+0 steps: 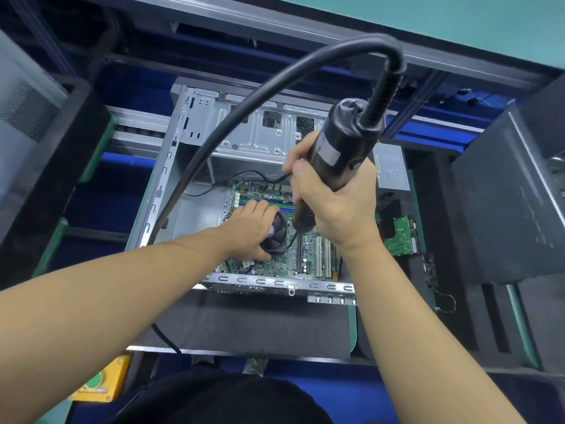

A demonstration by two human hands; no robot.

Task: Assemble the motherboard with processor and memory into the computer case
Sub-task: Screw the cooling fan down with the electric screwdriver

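Left hand (250,228): forearm stretched in from lower left, palm down over the CPU cooler fan (278,237) inside the computer case (189,142). Right hand (333,203): forearm raised from lower right, held above the motherboard (275,266) with an electric screwdriver (339,148), tilted, bit down just beside the fan's right edge. Motherboard flat in the near half of the case, memory slots (269,204) just beyond the left fingertips. Thick black cable (244,108) arcing from the screwdriver's top, across the case and down past the left forearm; hides part of the case's left wall. Screwdriver and right hand cover the board's far right corner. Power supply (393,169) and a green circuit board (400,237) in black foam right of the case; yellow button box (101,381) at lower left. Left fingers curled over the fan's frame, thumb against its near edge: grips it. Right fingers wrapped fully round the screwdriver's barrel, thumb laid along it.
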